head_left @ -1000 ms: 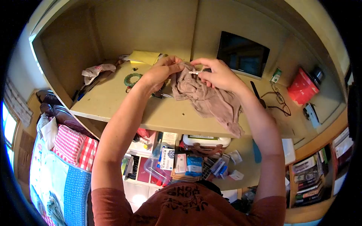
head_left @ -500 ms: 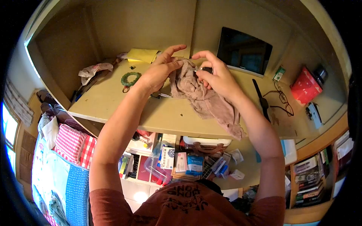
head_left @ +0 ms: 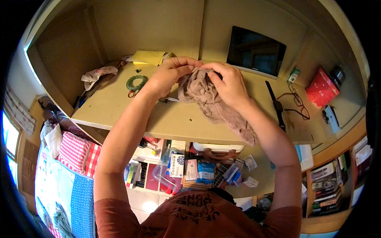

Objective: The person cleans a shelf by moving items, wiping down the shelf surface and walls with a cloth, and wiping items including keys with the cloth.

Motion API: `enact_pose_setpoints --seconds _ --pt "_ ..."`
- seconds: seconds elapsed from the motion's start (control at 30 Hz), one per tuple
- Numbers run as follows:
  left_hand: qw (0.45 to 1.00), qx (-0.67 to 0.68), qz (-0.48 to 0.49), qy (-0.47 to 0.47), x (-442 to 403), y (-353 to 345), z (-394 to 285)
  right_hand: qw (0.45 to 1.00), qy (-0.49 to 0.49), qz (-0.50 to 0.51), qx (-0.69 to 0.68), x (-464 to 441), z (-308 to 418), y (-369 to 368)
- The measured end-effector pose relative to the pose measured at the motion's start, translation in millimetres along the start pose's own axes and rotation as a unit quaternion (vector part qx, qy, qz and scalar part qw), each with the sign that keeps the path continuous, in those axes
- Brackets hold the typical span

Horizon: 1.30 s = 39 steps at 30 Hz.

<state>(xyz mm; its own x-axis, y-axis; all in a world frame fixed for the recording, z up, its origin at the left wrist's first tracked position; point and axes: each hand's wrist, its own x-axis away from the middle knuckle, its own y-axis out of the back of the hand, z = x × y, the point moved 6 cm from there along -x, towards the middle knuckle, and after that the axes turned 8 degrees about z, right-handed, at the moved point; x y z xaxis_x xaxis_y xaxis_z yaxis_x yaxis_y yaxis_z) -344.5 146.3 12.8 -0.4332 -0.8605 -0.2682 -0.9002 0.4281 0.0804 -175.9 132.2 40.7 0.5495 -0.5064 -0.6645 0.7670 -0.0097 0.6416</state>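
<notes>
A crumpled brownish-pink knit cloth (head_left: 198,89) hangs from both hands over the desk, its lower end trailing toward the front edge. My left hand (head_left: 171,75) is closed on the top left of the cloth, thumb against index finger. Opposite it, my right hand (head_left: 230,85) grips the upper right of the cloth, and the fingertips of both hands meet at the top. A dark bit shows beneath the right hand's fingers, too hidden to name. Left of the left hand lies a green beaded bracelet (head_left: 136,83). A small silvery item (head_left: 171,99) rests under the left wrist.
At the back stands a dark-screened tablet (head_left: 256,51). A black watch (head_left: 276,105), glasses (head_left: 299,109) and a red container (head_left: 322,89) are on the right. Yellow paper (head_left: 147,57) and a crumpled wrapper (head_left: 97,76) lie at left. Below is an open drawer with boxes (head_left: 176,164).
My hands have come together at the top of the cloth. My right fingers have moved onto its upper edge, and the dark object they held is now mostly hidden.
</notes>
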Motion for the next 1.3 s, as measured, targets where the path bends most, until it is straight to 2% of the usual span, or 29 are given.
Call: enact_pose_setpoints --seconds 0.13,0.2,0.27,0.33,0.47,0.53,0.6,0.67,0.7,0.77,0.9,0.97,1.03,1.1,1.17,1.3 --pt "0.991 -0.135 -0.022 -0.013 -1 3 1 0.999 -0.034 -0.026 0.007 1 -5 3" --pt "0.989 -0.145 -0.03 -0.003 -1 4 1 0.998 -0.049 -0.033 0.002 1 -6 1" --pt "0.987 -0.153 -0.037 0.008 1 0 -2 0.993 -0.104 -0.052 -0.016 3 -10 -1" --pt "0.977 -0.196 -0.08 -0.022 5 -5 -14 0.994 -0.093 -0.053 -0.008 3 -8 0" --pt "0.98 -0.173 -0.087 -0.043 4 -1 -9 0.997 -0.069 -0.045 -0.002 2 -3 1" --pt "0.966 -0.216 -0.111 -0.085 2 8 -10 0.997 -0.065 -0.042 -0.002 2 -6 0" --pt "0.97 -0.196 -0.119 -0.083 2 13 -8 0.997 -0.062 -0.039 -0.002 2 -8 2" --pt "0.973 -0.176 -0.126 -0.079 4 13 -10 0.992 -0.087 -0.033 -0.09 2 -10 6" --pt "0.972 -0.189 -0.13 -0.058 5 12 -12 0.992 -0.087 -0.033 -0.091 1 -6 7" --pt "0.97 -0.202 -0.134 -0.037 6 12 -15 0.964 -0.161 0.014 -0.209 1 -6 -1" --pt "0.974 -0.187 -0.111 -0.069 6 9 -15 0.974 -0.142 0.01 -0.175 -1 -19 -15" --pt "0.975 -0.176 -0.101 -0.089 5 6 -17 0.964 -0.185 0.073 -0.176 0 -27 -20" --pt "0.983 -0.14 -0.107 -0.05 7 4 -16 0.976 -0.171 0.035 -0.129 1 -38 -21" --pt "0.988 -0.105 -0.093 -0.06 5 -2 -13 0.984 -0.156 -0.003 -0.082 1 -36 -17" --pt "0.992 -0.07 -0.076 -0.069 3 -8 -7 0.959 -0.234 -0.015 -0.162 6 -35 -19" --pt "0.995 -0.067 -0.066 -0.045 0 -13 7 0.938 -0.251 -0.03 -0.238 12 -52 -30"
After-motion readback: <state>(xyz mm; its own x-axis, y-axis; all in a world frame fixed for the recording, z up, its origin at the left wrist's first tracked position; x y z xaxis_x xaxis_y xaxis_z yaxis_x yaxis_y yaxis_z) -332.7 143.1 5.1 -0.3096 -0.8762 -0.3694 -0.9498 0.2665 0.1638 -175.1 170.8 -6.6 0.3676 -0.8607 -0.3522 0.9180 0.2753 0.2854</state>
